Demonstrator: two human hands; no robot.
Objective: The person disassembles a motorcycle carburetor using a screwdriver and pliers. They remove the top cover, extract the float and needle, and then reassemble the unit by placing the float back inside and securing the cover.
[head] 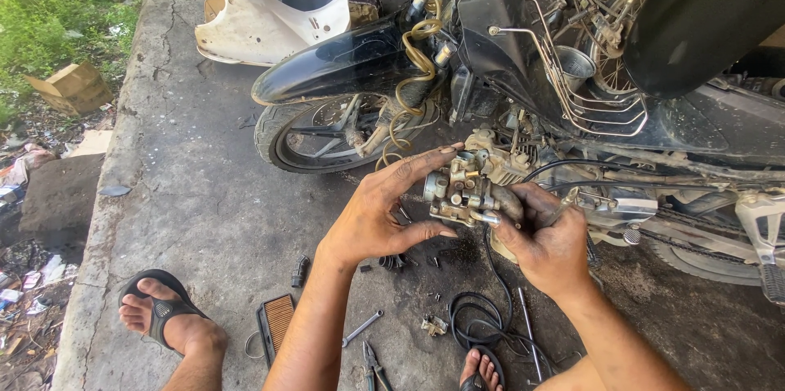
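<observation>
Here, a grimy metal carburetor [468, 189] sits between both hands.

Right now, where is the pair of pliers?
In the head view, the pliers lie on the concrete floor at the bottom centre, just below the small wrench and right of the air filter.

Head view. Both hands hold a grimy metal carburettor [466, 188] in front of a stripped motorcycle [572, 72]. The left hand [378, 215] cups it from the left, index finger laid across its top; the right hand [546, 237] grips it from the right and below. On the concrete floor [204, 195] near the sandalled feet lie an air filter [276, 321], a spanner [361, 328], pliers [374, 368] and a coiled black cable [478, 317]. A white body panel [262, 27] lies far left.
</observation>
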